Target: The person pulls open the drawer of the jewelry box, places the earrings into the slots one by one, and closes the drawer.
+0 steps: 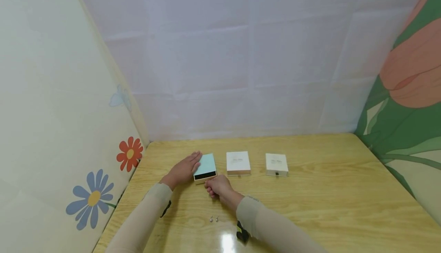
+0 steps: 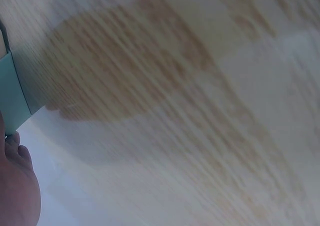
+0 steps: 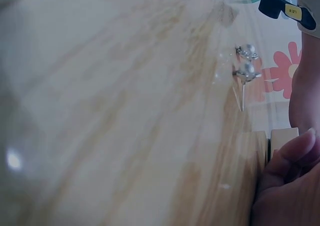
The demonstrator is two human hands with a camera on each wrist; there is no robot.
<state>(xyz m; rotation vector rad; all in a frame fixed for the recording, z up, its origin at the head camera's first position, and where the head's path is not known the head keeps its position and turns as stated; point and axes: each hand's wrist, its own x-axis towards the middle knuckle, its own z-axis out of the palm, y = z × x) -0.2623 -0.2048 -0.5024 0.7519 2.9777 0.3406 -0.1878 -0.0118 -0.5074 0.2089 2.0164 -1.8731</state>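
A teal drawer-style jewelry box [image 1: 206,164] lies at the left of the table, its drawer partly out at the front and showing a black inside. My left hand [image 1: 185,168] rests along the box's left side, fingers stretched over the top edge. At the front right corner, my right hand [image 1: 219,186] has its fingers curled and pinches the drawer [image 1: 200,181]; its fingertips are partly hidden. In the right wrist view the thumb [image 3: 295,148] lies against the drawer's pale edge. Two silvery stud earrings [image 3: 246,71] lie on the table nearer the body.
To the right of the teal box stand a white box [image 1: 238,162] and, farther right, a cream box [image 1: 276,163] with a dark pull tab. The wooden table [image 1: 330,191] meets a white cloth backdrop [image 1: 241,73] behind and flowered cloths at both sides.
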